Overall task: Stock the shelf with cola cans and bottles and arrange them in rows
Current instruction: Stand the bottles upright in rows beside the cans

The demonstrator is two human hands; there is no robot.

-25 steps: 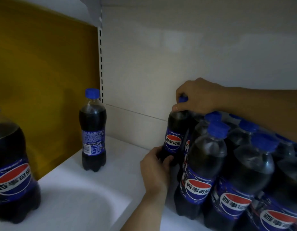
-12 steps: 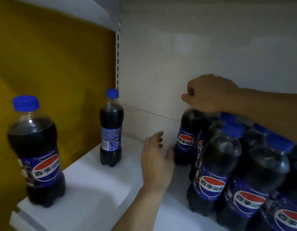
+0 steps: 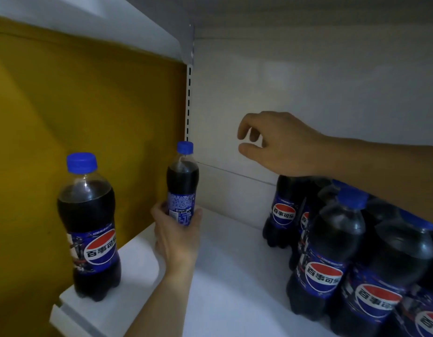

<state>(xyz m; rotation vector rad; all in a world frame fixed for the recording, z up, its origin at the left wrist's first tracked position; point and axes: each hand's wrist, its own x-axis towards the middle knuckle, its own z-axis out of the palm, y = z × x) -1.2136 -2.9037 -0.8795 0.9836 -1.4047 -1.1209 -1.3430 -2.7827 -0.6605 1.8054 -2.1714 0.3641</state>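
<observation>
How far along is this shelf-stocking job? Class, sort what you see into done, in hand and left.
Done: rows of cola bottles stand on the shelf at right. In hand: the left hand grips the rear bottle by its label; the right hand hovers open above the rows, holding nothing. Left: the rear bottle and the front-left bottle stand apart from the rows. No cans are in view.

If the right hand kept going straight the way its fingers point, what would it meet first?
Probably the blue cap of the bottle that the left hand grips. The right hand points leftward at about cap height, with nothing between. Depth is unclear.
</observation>
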